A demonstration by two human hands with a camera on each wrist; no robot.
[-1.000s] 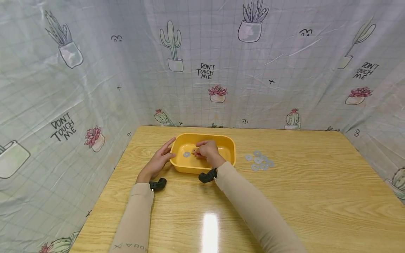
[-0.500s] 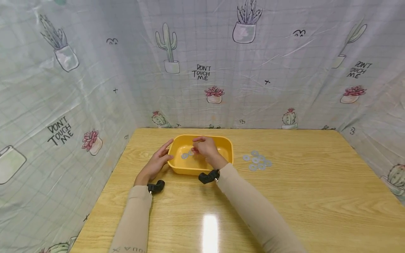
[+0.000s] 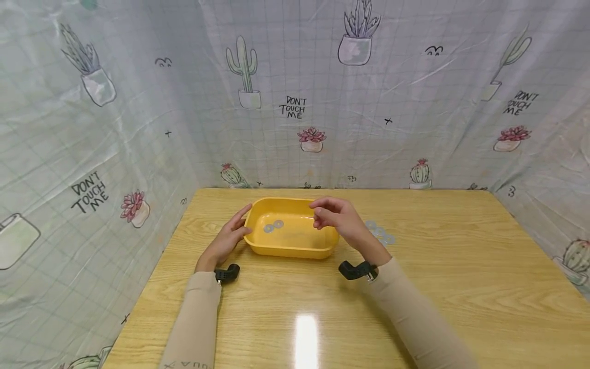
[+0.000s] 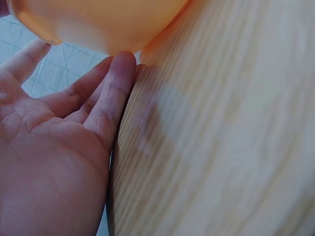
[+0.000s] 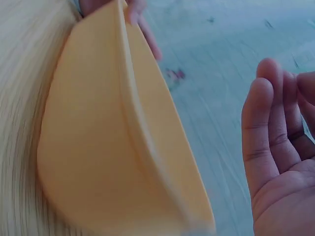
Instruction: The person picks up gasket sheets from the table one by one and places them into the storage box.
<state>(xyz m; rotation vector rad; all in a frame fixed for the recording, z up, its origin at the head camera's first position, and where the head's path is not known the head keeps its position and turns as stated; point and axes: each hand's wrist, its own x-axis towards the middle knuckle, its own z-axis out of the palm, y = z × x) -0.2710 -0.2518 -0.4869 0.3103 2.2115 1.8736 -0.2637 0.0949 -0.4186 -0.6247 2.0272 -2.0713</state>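
Note:
A yellow plastic bin [image 3: 288,252] sits on the wooden table, two flat grey washers [image 3: 274,226] lying inside toward its left end. My left hand [image 3: 226,241] holds the bin's left end: the thumb tip [image 5: 133,12] comes over the rim and the other fingers lie against the outer wall, as the left wrist view also shows. Above the bin's right end is my right hand [image 3: 338,218], fingers loosely bent and nothing visible between them. Several more washers [image 3: 379,232] lie on the table to the right, partly hidden behind the right hand and wrist.
The wooden table [image 3: 461,266] extends to the right and toward me. A curtain [image 3: 295,77] printed with cacti hangs along the back and both sides. Each wrist wears a black camera mount [image 3: 355,270].
My right hand has let go of a washer inside the bin, beside the other one, then risen and moved right over the bin's right end. The left hand stays at the bin.

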